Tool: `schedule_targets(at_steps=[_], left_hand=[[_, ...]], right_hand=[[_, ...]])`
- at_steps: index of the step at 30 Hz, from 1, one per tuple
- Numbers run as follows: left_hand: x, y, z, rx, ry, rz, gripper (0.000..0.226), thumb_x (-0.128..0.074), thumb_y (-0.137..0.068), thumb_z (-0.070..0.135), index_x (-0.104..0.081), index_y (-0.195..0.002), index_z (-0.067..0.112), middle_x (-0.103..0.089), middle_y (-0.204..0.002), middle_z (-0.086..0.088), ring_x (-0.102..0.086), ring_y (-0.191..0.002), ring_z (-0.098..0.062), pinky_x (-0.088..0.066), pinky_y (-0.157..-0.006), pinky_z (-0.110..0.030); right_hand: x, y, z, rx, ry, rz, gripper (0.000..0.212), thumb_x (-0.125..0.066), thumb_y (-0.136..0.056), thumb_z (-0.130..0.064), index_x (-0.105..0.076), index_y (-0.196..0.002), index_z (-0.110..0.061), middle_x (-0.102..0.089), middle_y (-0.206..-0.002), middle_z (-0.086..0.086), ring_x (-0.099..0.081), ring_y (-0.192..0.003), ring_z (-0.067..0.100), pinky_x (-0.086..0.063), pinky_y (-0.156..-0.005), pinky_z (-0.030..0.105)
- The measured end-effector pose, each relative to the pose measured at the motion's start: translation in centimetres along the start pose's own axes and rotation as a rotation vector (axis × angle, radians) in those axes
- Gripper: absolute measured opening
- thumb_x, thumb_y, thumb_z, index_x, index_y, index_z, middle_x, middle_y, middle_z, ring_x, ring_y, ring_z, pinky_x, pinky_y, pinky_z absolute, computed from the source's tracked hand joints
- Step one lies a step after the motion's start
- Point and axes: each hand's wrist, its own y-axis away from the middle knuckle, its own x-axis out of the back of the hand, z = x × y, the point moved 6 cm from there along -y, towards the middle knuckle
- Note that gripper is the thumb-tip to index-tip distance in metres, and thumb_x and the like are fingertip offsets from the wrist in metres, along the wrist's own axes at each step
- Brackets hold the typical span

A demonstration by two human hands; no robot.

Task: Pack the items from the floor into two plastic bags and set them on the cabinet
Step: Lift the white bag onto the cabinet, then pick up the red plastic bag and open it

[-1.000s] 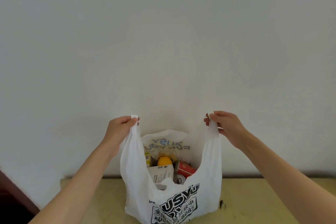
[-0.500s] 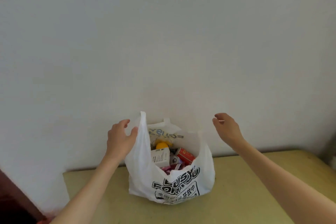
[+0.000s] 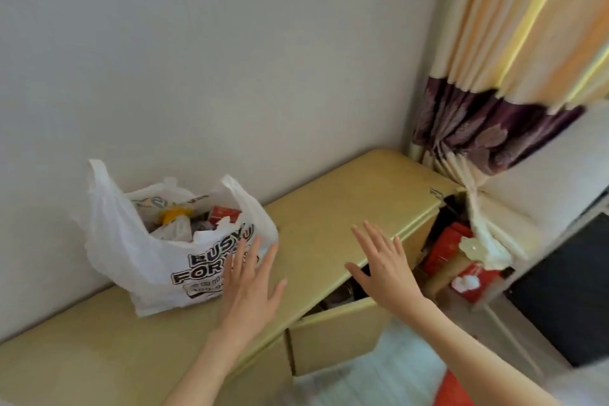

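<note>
A white plastic bag (image 3: 138,250) with black print stands upright on the yellow cabinet (image 3: 346,208), against the wall. Its mouth gapes open and shows a yellow item, a red packet and white wrappers inside. My left hand (image 3: 248,287) hovers just in front of the bag's right side, fingers spread, holding nothing. My right hand (image 3: 385,265) is over the cabinet's front edge, further right, also spread and empty. Neither hand touches the bag's handles, which stick up loose.
A cabinet door (image 3: 333,333) below my right hand hangs ajar. Red boxes (image 3: 448,250) crowd the gap right of the cabinet. A striped curtain (image 3: 504,59) hangs at the right, tied near the cabinet corner. A dark panel (image 3: 566,290) stands at the far right.
Both hands let go of the bag's handles and drew back toward me. The bag settled on the cabinet. My view swung right and down, bringing the curtain and cabinet door into sight.
</note>
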Motion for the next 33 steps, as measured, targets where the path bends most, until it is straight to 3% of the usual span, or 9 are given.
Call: schedule_targets(at_steps=[5,9,16,24,33], left_hand=[[-8.7,4.5,11.2,-0.208,0.054,-0.260,0.066,-0.039,-0.091,0.049,-0.007,-0.147,0.033,0.002,-0.157,-0.001,0.009,-0.144,-0.027,-0.002,-0.115,-0.045],[-14.7,10.5,20.8,-0.406,-0.004,-0.495,0.067,-0.031,-0.093,0.052,0.008,-0.145,0.035,0.018,-0.155,0.001,0.020,-0.142,-0.024,0.007,-0.115,-0.044],[-18.4,16.6,37.3,-0.571,0.100,-0.487,0.066,-0.052,-0.089,0.040,-0.021,-0.146,0.024,-0.013,-0.155,-0.010,-0.003,-0.144,-0.031,-0.004,-0.115,-0.050],[-23.1,25.3,53.2,-0.665,0.201,-0.657,0.066,-0.048,-0.090,0.043,-0.015,-0.146,0.029,-0.006,-0.157,-0.003,0.003,-0.144,-0.025,-0.003,-0.116,-0.045],[-27.9,25.4,65.1,-0.823,0.151,-0.651,0.065,-0.048,-0.090,0.041,-0.018,-0.146,0.029,-0.011,-0.156,-0.003,-0.001,-0.144,-0.025,-0.003,-0.115,-0.045]], right_hand=[[-0.9,14.2,10.3,-0.371,-0.046,0.032,0.069,-0.044,-0.091,-0.050,-0.010,-0.147,-0.031,-0.008,-0.157,-0.004,-0.005,-0.145,0.017,-0.004,-0.117,0.044],[-0.7,27.6,17.6,-0.683,-0.068,0.010,0.068,-0.043,-0.091,-0.048,-0.010,-0.147,-0.030,-0.005,-0.157,-0.006,-0.003,-0.145,0.016,-0.005,-0.116,0.044],[4.6,45.6,27.4,-0.929,-0.014,0.116,0.065,-0.043,-0.092,-0.046,-0.014,-0.147,-0.027,-0.011,-0.157,-0.004,-0.006,-0.145,0.016,-0.003,-0.116,0.043],[8.2,63.2,34.5,-1.240,0.036,0.122,0.069,-0.042,-0.091,-0.051,-0.009,-0.147,-0.030,-0.009,-0.157,-0.005,-0.004,-0.145,0.014,-0.002,-0.116,0.046],[11.8,70.6,43.2,-1.407,0.045,0.182,0.070,-0.045,-0.090,-0.049,-0.009,-0.147,-0.029,-0.008,-0.157,-0.003,-0.003,-0.145,0.015,0.002,-0.115,0.045]])
